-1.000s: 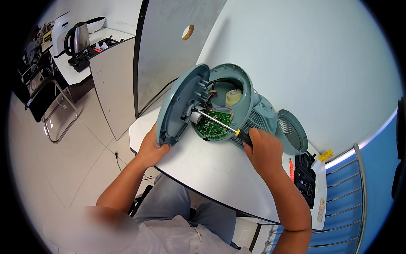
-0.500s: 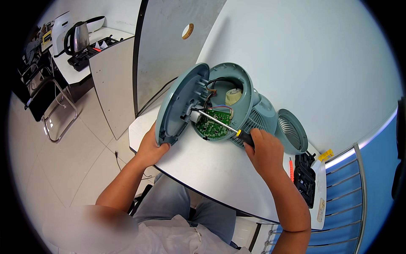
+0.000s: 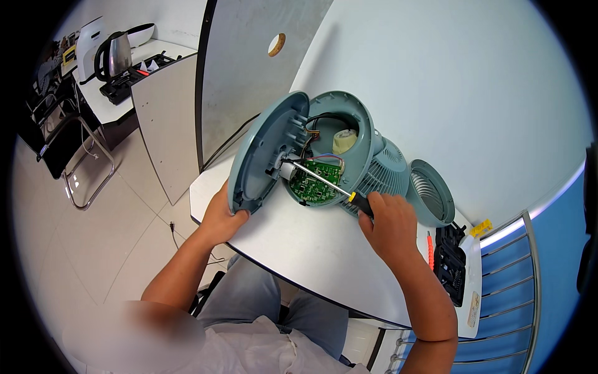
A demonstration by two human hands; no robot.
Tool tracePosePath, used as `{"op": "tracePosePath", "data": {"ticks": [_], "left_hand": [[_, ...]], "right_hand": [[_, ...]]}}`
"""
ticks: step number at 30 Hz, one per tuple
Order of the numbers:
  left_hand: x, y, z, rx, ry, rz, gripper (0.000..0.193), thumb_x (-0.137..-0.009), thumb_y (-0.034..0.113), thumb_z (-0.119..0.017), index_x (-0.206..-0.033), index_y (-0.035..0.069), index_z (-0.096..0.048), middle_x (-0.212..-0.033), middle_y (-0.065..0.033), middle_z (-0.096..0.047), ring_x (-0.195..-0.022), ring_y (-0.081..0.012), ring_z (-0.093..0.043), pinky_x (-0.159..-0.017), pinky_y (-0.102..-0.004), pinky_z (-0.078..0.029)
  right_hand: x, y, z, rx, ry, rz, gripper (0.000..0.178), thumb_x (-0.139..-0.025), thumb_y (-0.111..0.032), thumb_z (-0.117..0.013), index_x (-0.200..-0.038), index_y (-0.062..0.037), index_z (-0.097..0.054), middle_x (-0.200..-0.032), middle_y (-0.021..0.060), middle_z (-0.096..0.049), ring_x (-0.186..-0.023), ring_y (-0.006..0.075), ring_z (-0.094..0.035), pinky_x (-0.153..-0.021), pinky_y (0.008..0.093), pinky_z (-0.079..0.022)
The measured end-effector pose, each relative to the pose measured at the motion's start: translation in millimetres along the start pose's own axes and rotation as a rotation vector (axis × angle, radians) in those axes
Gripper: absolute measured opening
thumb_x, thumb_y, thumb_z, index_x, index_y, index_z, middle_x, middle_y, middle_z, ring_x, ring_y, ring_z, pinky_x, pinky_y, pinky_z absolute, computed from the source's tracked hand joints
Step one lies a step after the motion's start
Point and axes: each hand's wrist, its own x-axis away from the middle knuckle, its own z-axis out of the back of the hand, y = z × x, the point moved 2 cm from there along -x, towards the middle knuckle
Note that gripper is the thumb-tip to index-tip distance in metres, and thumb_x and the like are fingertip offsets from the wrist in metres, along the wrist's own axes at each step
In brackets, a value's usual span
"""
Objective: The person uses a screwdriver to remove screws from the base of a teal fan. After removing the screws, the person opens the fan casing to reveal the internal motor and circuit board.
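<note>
My left hand grips the lower rim of a round grey-green fan base cover, which stands tilted up beside the opened fan base. In my right hand is a screwdriver with a black and yellow handle. Its shaft reaches left across a green circuit board, and the tip is at a small pale motor on the inside of the cover. Wires run between the cover and the base. Behind my right hand lies the ribbed fan housing.
A round grey-green grille ring stands right of the housing. Further right lie a red-handled tool, a black tool case and a yellow object. A metal railing borders the table's right side. A kettle stands on another table.
Almost nothing differs. My right hand and the screwdriver handle have shifted very slightly to the left; the cover stays in my left hand.
</note>
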Motion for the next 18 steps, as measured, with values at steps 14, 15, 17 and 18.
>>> {"op": "tracePosePath", "data": {"ticks": [14,15,17,18], "left_hand": [[0.0,-3.6,1.2,0.007,-0.009,0.007,0.069,-0.065,0.004,-0.054,-0.132,0.005,-0.038,-0.113,-0.0181,-0.057,-0.106,-0.0318,-0.054,-0.094,-0.0338,-0.039],[0.3,-2.4,1.4,0.002,-0.009,0.003,0.069,-0.065,0.004,-0.054,-0.132,0.005,-0.038,-0.113,-0.0181,-0.057,-0.106,-0.0319,-0.054,-0.094,-0.0338,-0.039],[0.4,-1.4,1.3,0.002,-0.008,0.004,0.069,-0.065,0.004,-0.054,-0.132,0.005,-0.038,-0.113,-0.0181,-0.057,-0.106,-0.0318,-0.054,-0.094,-0.0339,-0.039],[0.4,-1.3,1.3,0.007,-0.008,0.010,0.069,-0.065,0.004,-0.053,-0.132,0.005,-0.038,-0.113,-0.0181,-0.057,-0.106,-0.0317,-0.054,-0.094,-0.0339,-0.039]], "right_hand": [[-3.3,-1.3,-1.3,0.025,0.022,0.013,0.020,-0.069,-0.017,-0.069,-0.079,-0.0089,-0.054,-0.066,0.0036,-0.051,-0.064,0.0206,-0.049,-0.054,0.0347,-0.035],[-3.5,-1.4,-1.1,0.022,0.023,0.013,0.020,-0.069,-0.017,-0.069,-0.079,-0.0088,-0.054,-0.066,0.0036,-0.051,-0.064,0.0207,-0.049,-0.054,0.0347,-0.035],[-4.0,-0.8,-1.1,0.020,0.021,0.014,0.020,-0.069,-0.017,-0.069,-0.079,-0.0088,-0.054,-0.067,0.0037,-0.051,-0.064,0.0208,-0.050,-0.054,0.0349,-0.035],[-4.2,-0.7,-1.0,0.019,0.021,0.014,0.020,-0.069,-0.017,-0.069,-0.079,-0.0087,-0.054,-0.067,0.0038,-0.051,-0.064,0.0208,-0.050,-0.054,0.0349,-0.035]]}}
